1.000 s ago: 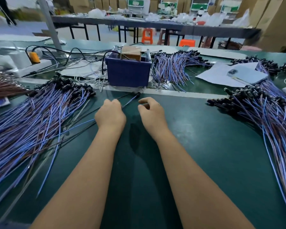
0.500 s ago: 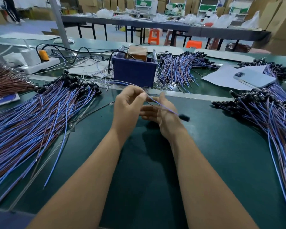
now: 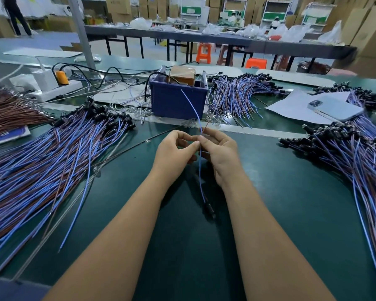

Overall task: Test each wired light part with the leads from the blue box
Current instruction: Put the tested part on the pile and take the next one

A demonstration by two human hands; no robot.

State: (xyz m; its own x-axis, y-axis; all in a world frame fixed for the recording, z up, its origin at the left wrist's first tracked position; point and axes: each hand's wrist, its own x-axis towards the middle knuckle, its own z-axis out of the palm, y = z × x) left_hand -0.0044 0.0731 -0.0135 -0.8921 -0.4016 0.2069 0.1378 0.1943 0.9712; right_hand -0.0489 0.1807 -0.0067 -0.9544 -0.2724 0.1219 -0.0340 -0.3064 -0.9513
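Wired light part hangs at centre, its black lamp end toward 6 o'clock, pinched by left hand and right hand together. Blue box sits at 12 o'clock on the tabletop; wire bundles lie at 9.

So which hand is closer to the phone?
Right. The right hand lies toward the phone, which sits far right; the left hand is farther away.

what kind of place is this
Most likely an electronics assembly workshop or factory floor: big heaps of blue and brown wired parts cover the long green workbench, and stacked brown cardboard cartons line the back beyond more work tables.
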